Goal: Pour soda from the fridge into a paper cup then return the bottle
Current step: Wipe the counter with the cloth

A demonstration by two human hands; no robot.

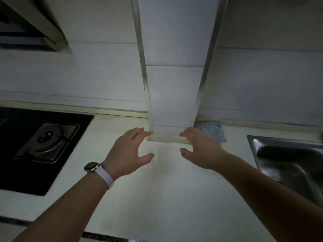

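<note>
My left hand (pixel 128 151) and my right hand (pixel 199 149) are stretched out side by side over a pale kitchen counter (pixel 157 198), fingers spread and relaxed, thumbs toward each other. Neither hand holds anything. A watch with a white strap sits on my left wrist. No soda bottle, paper cup or fridge is in view. The room is dim.
A black gas hob (pixel 40 147) with a burner lies at the left. A steel sink (pixel 288 158) is at the right. A tiled pillar (pixel 173 84) juts from the white tiled wall behind my hands, with a blue cloth (pixel 214 131) beside it. A range hood (pixel 26 23) hangs upper left.
</note>
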